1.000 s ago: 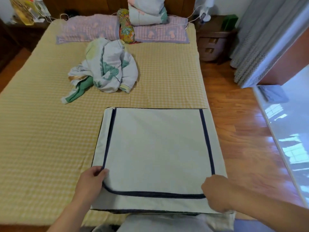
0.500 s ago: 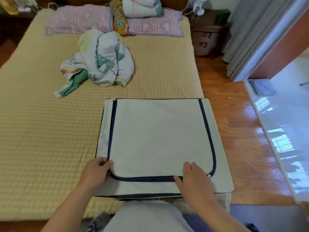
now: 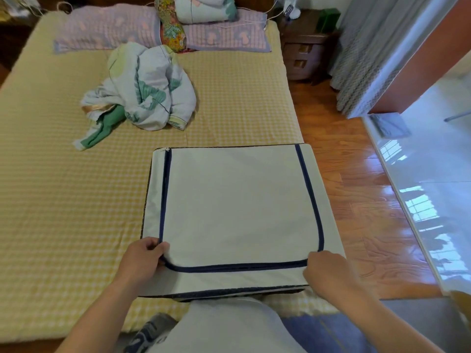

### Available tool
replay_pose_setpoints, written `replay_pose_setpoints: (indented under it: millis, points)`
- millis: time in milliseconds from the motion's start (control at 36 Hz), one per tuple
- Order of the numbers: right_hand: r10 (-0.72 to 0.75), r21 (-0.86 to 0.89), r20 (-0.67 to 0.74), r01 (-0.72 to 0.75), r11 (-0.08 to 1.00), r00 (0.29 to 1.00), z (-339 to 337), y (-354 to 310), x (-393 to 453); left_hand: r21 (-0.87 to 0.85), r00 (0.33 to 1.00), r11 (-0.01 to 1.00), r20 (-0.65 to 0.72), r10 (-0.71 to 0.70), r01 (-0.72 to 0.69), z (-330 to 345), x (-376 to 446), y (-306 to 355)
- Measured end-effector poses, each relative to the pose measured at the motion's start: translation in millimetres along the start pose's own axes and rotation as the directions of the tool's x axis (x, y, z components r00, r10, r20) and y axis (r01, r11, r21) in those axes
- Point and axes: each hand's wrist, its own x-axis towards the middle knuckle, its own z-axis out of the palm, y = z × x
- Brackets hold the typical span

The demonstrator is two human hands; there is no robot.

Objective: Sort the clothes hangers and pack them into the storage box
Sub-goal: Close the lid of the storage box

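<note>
The white fabric storage box [image 3: 237, 212] lay flat-topped on the near right part of the yellow checked bed [image 3: 63, 200], its right side reaching the mattress edge above the wooden floor [image 3: 356, 200]. A dark blue zipper [image 3: 229, 267] ran round the left, near and right sides of the lid.

The left hand [image 3: 141, 261] gripped the lid's near left corner, fingers curled over the fabric right at the bend of the zipper, thumb toward the lid. The right hand [image 3: 328, 272] sat at the near right corner, where the zipper's curve disappeared under it; its fingers were bent down onto the box top, but whether they pinched the zipper pull or only pressed the cloth could not be told, since the back of the hand hid the fingertips. Between the two hands ran the near stretch of zipper.

Beyond the left hand, well apart from the box, a crumpled white and green quilt [image 3: 142, 90] lay on the bed. Farther off stood two pink checked pillows [image 3: 107, 29]. Beyond the right hand, off the bed, stood a dark wooden nightstand [image 3: 303, 49] beside a grey curtain [image 3: 362, 52].
</note>
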Motion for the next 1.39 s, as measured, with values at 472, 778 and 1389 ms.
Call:
replay_pose_setpoints:
  millis: [472, 778, 1389]
  points:
    - [-0.497, 0.189, 0.223, 0.463, 0.866, 0.839, -76, -128, 12, 0.102, 0.997, 0.992, -0.037, 0.072, -0.068, -10, 1, 4]
    - [-0.417, 0.246, -0.444, 0.556, 0.794, 0.793, -188, -262, 128, 0.384, 0.982, 0.908, -0.019, 0.19, -0.168, -58, 67, 17]
    - [-0.494, -0.273, -0.498, 0.411, 0.87, 0.713, -214, -371, 199, 0.321, 0.945, 0.904, 0.259, 0.201, -0.281, -58, 109, -13]
